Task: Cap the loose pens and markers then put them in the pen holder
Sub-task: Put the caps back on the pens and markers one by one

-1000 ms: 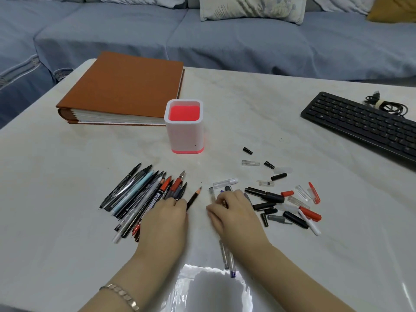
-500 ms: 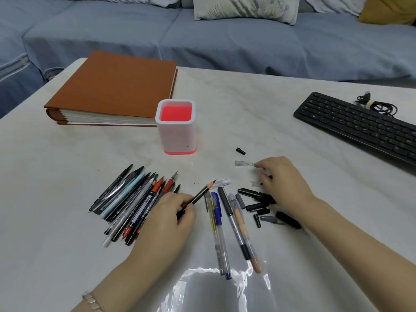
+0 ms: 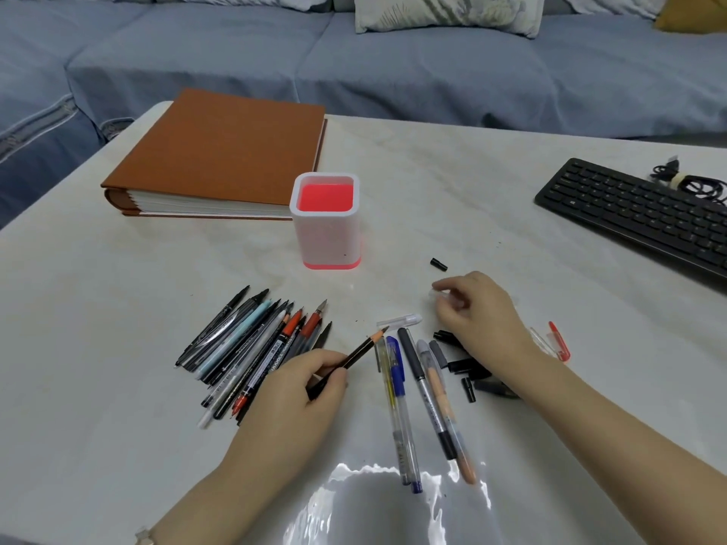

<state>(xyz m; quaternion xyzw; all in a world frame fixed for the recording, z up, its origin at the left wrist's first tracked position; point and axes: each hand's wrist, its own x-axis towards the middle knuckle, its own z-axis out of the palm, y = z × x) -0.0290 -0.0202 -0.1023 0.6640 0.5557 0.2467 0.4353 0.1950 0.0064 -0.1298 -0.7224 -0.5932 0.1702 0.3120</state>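
A white pen holder (image 3: 326, 238) with a red inside stands upright mid-table and holds nothing I can see. Left of centre lies a fan of several uncapped pens and markers (image 3: 251, 348). My left hand (image 3: 299, 403) grips a dark pencil (image 3: 362, 351), tip pointing up-right. Several more pens (image 3: 417, 387) lie side by side in the middle. My right hand (image 3: 484, 320) hovers over a scatter of black caps (image 3: 464, 365), its fingertips pinching a small clear cap (image 3: 434, 295). One clear cap (image 3: 399, 320), one black cap (image 3: 438, 263) and a red cap (image 3: 558, 340) lie loose.
A thick brown album (image 3: 224, 151) lies behind the holder at the back left. A black keyboard (image 3: 637, 214) with a coiled cable (image 3: 684, 182) sits at the right edge. A blue sofa runs behind the table. Glare covers the near table edge.
My right hand left the middle pens and went right and away to the small clear cap among the caps. My left hand took hold of the pencil and lifted its tip.
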